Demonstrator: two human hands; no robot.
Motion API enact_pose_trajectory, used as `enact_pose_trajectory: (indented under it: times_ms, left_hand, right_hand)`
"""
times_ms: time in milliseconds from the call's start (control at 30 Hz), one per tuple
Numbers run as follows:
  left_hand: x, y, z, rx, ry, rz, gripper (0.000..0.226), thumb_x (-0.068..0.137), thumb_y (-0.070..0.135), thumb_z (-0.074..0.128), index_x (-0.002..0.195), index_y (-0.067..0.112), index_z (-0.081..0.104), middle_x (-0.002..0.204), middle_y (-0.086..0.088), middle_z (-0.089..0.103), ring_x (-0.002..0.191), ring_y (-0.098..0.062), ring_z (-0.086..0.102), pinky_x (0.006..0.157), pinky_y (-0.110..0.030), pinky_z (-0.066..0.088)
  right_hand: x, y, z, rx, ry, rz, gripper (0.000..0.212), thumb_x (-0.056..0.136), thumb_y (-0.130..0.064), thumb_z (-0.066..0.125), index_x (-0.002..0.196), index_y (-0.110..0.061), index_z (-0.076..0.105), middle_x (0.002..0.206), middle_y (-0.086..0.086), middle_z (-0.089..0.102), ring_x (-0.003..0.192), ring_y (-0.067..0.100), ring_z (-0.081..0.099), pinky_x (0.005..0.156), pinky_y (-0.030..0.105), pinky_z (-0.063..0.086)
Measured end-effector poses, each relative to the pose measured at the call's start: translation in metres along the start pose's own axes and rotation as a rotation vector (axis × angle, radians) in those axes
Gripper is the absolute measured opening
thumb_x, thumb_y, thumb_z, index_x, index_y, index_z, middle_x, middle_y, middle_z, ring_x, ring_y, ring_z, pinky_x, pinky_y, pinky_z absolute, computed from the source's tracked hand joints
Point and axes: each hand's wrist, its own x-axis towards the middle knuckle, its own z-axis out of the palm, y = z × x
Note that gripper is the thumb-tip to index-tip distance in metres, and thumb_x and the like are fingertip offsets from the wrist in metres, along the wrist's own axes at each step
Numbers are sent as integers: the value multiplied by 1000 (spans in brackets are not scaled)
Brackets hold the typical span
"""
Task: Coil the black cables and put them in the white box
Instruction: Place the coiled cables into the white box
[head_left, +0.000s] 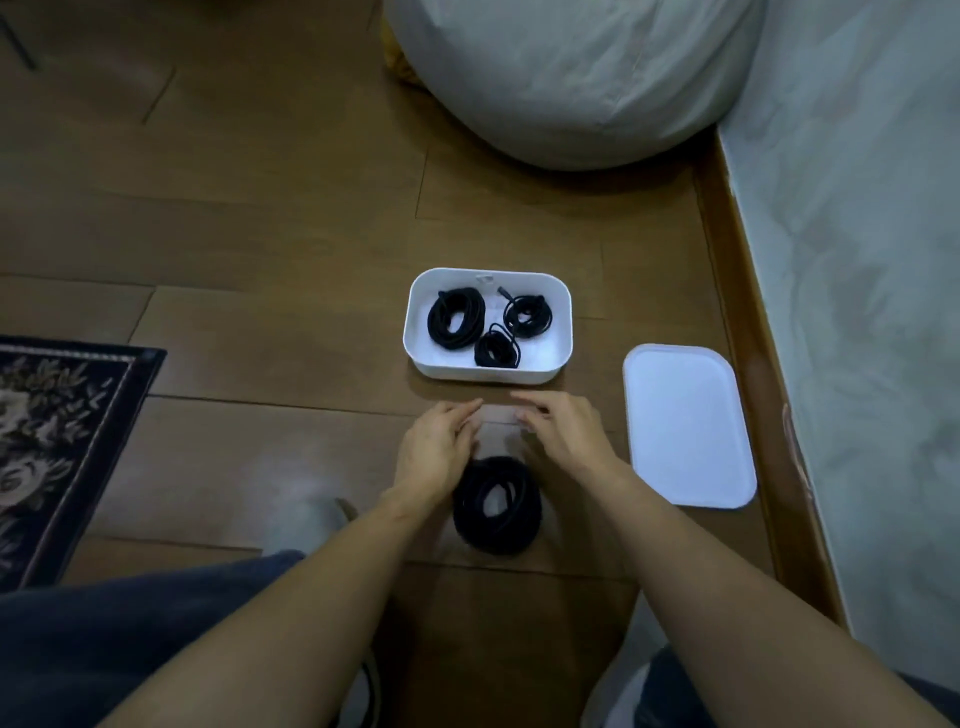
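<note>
1. White box (485, 375): rectangular with rounded corners, open at the top. It stands on the wooden floor (249, 249), just beyond both hands.
2. Box contents: three black cables, each wound into a loop.
   - Thick coil (456, 323): largest of the three, at the left side of the box.
   - Thin coil (527, 316): at the far right, with one loose end and its plug pointing toward the far wall.
   - Small coil (497, 352): by the near wall, joined to the thin coil by a short strand.
3. Fourth coil (497, 505): thick, matte black, wound in several turns. It lies flat on the floor outside the box, between the forearms.
4. Left hand (436, 451): fingers loosely extended, holding nothing. Its heel lies over the fourth coil's upper left edge; contact cannot be determined.
5. Right hand (562, 436): fingers loosely extended and blurred, holding nothing, clear of the fourth coil.
6. White lid (688, 423): lies flat on the floor to the right of the box, apart from it.
</note>
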Motion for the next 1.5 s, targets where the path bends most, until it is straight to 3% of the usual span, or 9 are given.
enact_pose_trajectory:
  times_ms: [100, 233, 367, 500, 733, 1067, 1200, 1367, 1500]
  left_hand:
    - [-39, -5, 2, 84, -139, -88, 40, 107, 36, 46, 145, 31, 56, 122, -5, 63, 114, -26, 59, 86, -35, 45]
    - [-72, -10, 12, 54, -333, -200, 55, 105, 45, 46, 158, 34, 33, 152, -7, 45, 135, -28, 47, 107, -39, 42]
    - [-91, -14, 19, -52, -429, -233, 76, 100, 47, 56, 162, 36, 12, 145, -12, 49, 131, -32, 48, 108, -43, 41]
    - [-86, -9, 15, -50, -418, -219, 94, 94, 45, 67, 162, 40, 1, 149, -11, 44, 136, -33, 44, 110, -44, 40]
    - [-60, -10, 19, 41, -606, -227, 114, 84, 38, 80, 161, 40, -4, 161, -9, 25, 143, -34, 36, 113, -42, 37]
    - [-55, -10, 33, -132, -526, -349, 102, 89, 11, 75, 163, 25, 7, 152, -17, 26, 140, -35, 38, 113, -35, 34]
    - [-57, -11, 29, -146, -502, -351, 97, 90, 10, 72, 163, 25, 10, 144, -15, 31, 137, -34, 42, 112, -31, 35]
    - [-40, 3, 3, -191, -368, -292, 94, 89, 19, 75, 161, 34, 16, 121, -3, 33, 127, -32, 49, 106, -32, 41]
    - [-8, 13, -22, -205, -224, -230, 97, 85, 28, 78, 160, 41, 18, 134, -4, 38, 129, -27, 49, 107, -36, 42]
  right_hand:
    - [-32, 11, 17, -62, -122, 22, 43, 96, -36, 63, 139, -32, 60, 137, -4, 63, 127, 18, 56, 92, 23, 40]
    - [-68, 25, 40, -75, -233, 111, 58, 96, -42, 62, 151, -37, 43, 146, -6, 55, 132, 21, 52, 103, 33, 43]
    - [-83, 32, 50, -51, -284, 178, 76, 95, -39, 66, 158, -40, 23, 151, 3, 50, 134, 27, 50, 103, 34, 41]
    - [-83, 36, 54, -20, -285, 212, 76, 96, -33, 65, 158, -38, 22, 151, 4, 50, 137, 27, 47, 104, 32, 40]
    - [-84, 39, 72, 42, -216, 270, 77, 94, -28, 69, 157, -37, 26, 148, 9, 48, 134, 29, 47, 107, 37, 39]
    - [-78, 42, 85, 165, -165, 291, 81, 91, -15, 71, 157, -35, 28, 150, 7, 39, 135, 27, 44, 104, 33, 40]
    - [-75, 41, 76, 161, -171, 268, 81, 90, -13, 72, 156, -34, 30, 144, 4, 44, 132, 24, 47, 97, 22, 38]
    - [-56, 22, 49, 145, -118, 189, 82, 88, -14, 74, 156, -34, 32, 141, 2, 47, 133, 22, 47, 98, 24, 38]
    - [-26, -1, 19, 156, -31, 95, 82, 87, -15, 75, 155, -34, 34, 145, -3, 49, 135, 17, 45, 102, 24, 36]
